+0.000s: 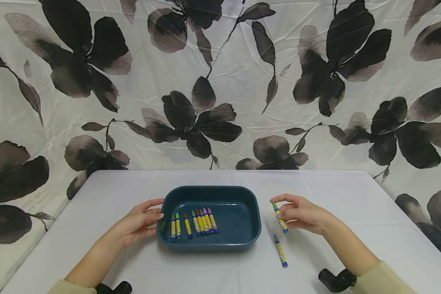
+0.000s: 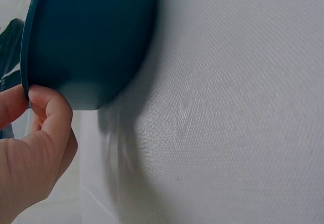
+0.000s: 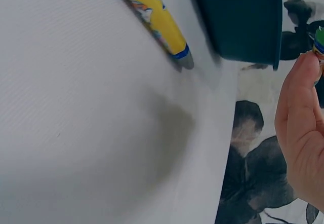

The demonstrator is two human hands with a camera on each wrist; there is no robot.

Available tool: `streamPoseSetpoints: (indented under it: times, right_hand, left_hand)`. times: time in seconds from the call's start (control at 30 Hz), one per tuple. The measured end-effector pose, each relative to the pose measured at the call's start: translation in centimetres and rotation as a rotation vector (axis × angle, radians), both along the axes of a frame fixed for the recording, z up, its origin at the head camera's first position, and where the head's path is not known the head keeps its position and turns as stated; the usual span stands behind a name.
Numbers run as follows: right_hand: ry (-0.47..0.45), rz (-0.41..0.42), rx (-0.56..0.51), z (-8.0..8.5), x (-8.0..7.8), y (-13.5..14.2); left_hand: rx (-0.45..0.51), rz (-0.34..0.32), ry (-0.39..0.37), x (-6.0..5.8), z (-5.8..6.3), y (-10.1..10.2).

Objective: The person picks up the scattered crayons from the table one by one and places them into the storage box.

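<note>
A dark teal tray (image 1: 239,220) stands on the table with several crayons (image 1: 198,222) lying in its left half. My left hand (image 1: 144,220) pinches the tray's left rim between thumb and fingers, as the left wrist view also shows at the rim (image 2: 28,46). To the right of the tray, my right hand (image 1: 303,213) holds a green crayon (image 1: 280,220) with a yellow wrapper, its tip pointing up and away. Below that hand a grey-tipped crayon (image 1: 281,253) lies on the table; it appears large in the right wrist view, close to the tray's side.
A white cloth covers the table (image 1: 220,273). Behind it hangs a white curtain (image 1: 242,122) with dark flowers. Black wrist mounts (image 1: 334,281) sit by both forearms at the near edge.
</note>
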State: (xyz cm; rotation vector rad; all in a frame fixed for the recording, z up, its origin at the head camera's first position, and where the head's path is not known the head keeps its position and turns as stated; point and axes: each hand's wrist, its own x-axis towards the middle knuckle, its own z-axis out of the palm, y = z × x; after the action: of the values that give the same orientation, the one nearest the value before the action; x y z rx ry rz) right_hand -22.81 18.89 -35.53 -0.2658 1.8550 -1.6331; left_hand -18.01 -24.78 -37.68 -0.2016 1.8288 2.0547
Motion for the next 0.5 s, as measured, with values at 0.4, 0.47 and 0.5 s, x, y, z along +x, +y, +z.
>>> streamPoseSetpoints:
  times: [0.4, 0.47, 0.5]
  right_hand:
    - [0.006, -0.003, -0.031, 0.8, -0.7, -2.0]
    - [0.007, -0.005, -0.032, 0.9, -0.8, -2.4]
    - [0.006, -0.006, -0.033, 1.0, -0.9, -2.6]
  left_hand:
    - [0.004, -0.004, 0.002, -0.1, 0.1, 0.0]
    - [-0.001, -0.003, 0.001, -0.1, 0.1, -0.1]
    - [-0.002, -0.003, -0.001, -0.1, 0.1, -0.1]
